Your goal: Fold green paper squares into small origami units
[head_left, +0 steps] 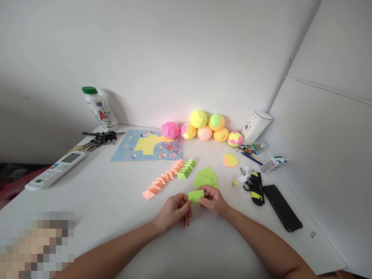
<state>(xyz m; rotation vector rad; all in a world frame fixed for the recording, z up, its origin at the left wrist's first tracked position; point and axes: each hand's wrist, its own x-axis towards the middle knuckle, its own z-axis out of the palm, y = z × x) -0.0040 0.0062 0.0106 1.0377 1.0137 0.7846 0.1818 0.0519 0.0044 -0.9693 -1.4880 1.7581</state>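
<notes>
Both my hands meet over the white table [101, 201], pinching a small folded green paper piece [196, 195] between them. My left hand [174, 211] grips its left end with curled fingers. My right hand [213, 200] holds its right end. Just behind lies a pile of green paper squares [207, 177]. A row of folded orange units [162, 181] continues into folded green units [186, 167] to the left of the pile.
Several coloured paper balls [203, 126] line the back wall. A bottle [99, 108], keys [100, 138], a remote [55, 169] and a picture sheet [147, 145] lie left; scissors [255, 186], a black phone [282, 207], pens and a small box [273, 164] right.
</notes>
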